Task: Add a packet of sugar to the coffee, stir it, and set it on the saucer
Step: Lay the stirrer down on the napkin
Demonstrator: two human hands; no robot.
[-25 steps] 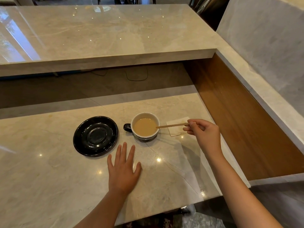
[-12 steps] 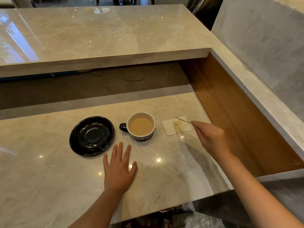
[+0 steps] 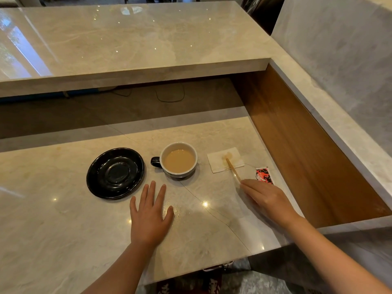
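Observation:
A dark cup (image 3: 178,159) with a white inside holds milky coffee and stands on the marble counter, handle to the left. An empty black saucer (image 3: 115,172) lies to its left. Right of the cup, a white napkin (image 3: 224,160) bears a brown stain, and a wooden stir stick (image 3: 233,169) rests with its tip on it. My right hand (image 3: 268,198) pinches the stick's near end. A red-and-black sugar packet (image 3: 264,175) lies beyond that hand. My left hand (image 3: 149,217) rests flat on the counter in front of the cup, fingers spread.
A raised marble bar top (image 3: 127,43) overhangs the back of the counter. A wooden side panel (image 3: 301,145) and a marble ledge wall off the right. The counter's front edge (image 3: 201,270) runs close below my arms.
My right hand has taken the stick out of the cup, swung it right and lowered its tip onto the napkin. The left hand has stayed flat.

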